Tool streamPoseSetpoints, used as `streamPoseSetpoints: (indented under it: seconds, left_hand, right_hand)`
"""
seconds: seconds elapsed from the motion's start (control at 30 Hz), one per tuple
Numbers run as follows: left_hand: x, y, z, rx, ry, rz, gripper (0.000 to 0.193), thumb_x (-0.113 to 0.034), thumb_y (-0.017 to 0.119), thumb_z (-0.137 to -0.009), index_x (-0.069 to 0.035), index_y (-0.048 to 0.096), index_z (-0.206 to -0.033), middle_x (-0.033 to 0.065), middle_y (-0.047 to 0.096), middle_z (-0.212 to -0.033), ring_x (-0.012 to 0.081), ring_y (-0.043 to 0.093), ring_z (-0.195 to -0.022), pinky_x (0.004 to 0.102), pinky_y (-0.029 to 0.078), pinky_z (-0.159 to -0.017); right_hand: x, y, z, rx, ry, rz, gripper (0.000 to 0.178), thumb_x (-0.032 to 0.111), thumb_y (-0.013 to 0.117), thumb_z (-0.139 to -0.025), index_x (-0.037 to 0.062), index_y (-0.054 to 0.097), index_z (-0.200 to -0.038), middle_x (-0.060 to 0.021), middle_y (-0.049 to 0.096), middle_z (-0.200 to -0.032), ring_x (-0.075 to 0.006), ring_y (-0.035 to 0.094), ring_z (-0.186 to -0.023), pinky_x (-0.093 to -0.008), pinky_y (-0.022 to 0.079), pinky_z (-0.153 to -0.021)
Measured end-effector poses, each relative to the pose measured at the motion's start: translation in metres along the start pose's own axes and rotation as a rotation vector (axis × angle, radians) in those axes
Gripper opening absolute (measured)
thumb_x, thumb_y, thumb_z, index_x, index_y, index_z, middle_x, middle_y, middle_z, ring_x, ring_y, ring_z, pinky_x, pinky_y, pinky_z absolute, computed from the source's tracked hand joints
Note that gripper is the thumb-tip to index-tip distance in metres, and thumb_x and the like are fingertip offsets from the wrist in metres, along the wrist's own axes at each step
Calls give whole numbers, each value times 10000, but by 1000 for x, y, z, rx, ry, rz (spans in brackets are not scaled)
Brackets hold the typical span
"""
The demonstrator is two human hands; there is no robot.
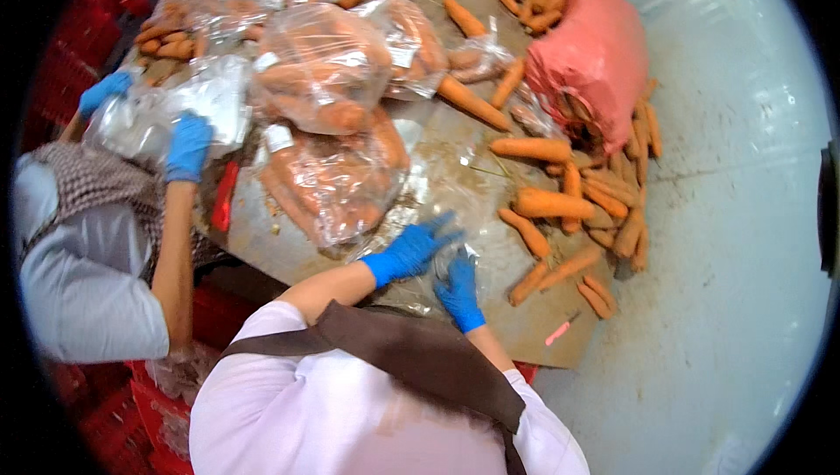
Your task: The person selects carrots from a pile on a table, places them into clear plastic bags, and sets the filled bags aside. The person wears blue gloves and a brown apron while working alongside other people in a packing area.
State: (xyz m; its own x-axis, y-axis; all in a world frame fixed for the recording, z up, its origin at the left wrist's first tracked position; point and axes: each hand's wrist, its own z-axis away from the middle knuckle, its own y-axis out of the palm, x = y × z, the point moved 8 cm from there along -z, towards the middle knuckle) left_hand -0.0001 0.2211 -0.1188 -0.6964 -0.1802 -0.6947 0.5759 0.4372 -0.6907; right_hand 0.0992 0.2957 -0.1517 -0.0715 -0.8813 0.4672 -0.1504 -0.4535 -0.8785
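Note:
A clear plastic bag [477,221], hard to make out against the metal table, lies flat in front of me. My left hand [408,253], in a blue glove, rests on the bag's near left part, fingers stretched out and apart. Just to its right, my right hand [459,289], also gloved in blue, has its fingers bent at the bag's near edge and appears to pinch the film; blur hides the fingertips. Packed bags of carrots [337,182] lie left of my left hand. Loose carrots [551,204] are spread to the right of both hands.
A pink sack [595,64] of carrots slumps at the far right. A small pink-handled tool [562,331] lies near the table's front right edge. At left, a co-worker's gloved hands [188,147] handle a clear bag [229,94]. Red crates [162,405] stand below.

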Motion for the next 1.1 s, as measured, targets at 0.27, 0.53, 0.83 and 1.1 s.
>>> streamPoseSetpoints:
  seconds: [0.27, 0.53, 0.83, 1.1]
  left_hand:
    - [24, 6, 18, -45, -429, 238, 666, -212, 634, -698, -116, 383, -1308, 211, 488, -1211, 358, 517, -1050, 407, 420, -888]
    - [40, -67, 220, -733, -758, 955, 383, 15, 509, -676, -7, 581, -1051, 88, 629, -906, 163, 580, -805, 298, 478, -723]
    - [2, 13, 631, -2015, -1354, 722, 319, -302, 519, -860, -17, 606, -974, 103, 615, -917, 201, 583, -808, 362, 483, -656]
    - [-73, 10, 765, -2462, -1545, 265, 717, -238, 662, -754, -32, 299, -1338, 204, 299, -1366, 242, 345, -1234, 463, 343, -963]
  right_hand:
    - [24, -11, -35, 40, 607, -1409, 323, 131, 540, -812, 6, 534, -1109, -76, 581, -1031, -182, 537, -947, -306, 425, -858]
    - [45, -8, -64, 193, 577, -1280, 335, 173, 549, -817, 6, 567, -1108, -102, 622, -1006, -191, 596, -904, -303, 472, -785]
    - [50, 16, -48, 239, 578, -1263, 220, 115, 529, -833, -34, 583, -986, -68, 571, -850, -151, 526, -769, -260, 436, -686]
    - [57, 14, -52, 209, 636, -1214, 156, 102, 534, -809, -10, 600, -895, -41, 558, -733, -139, 508, -636, -237, 407, -590]
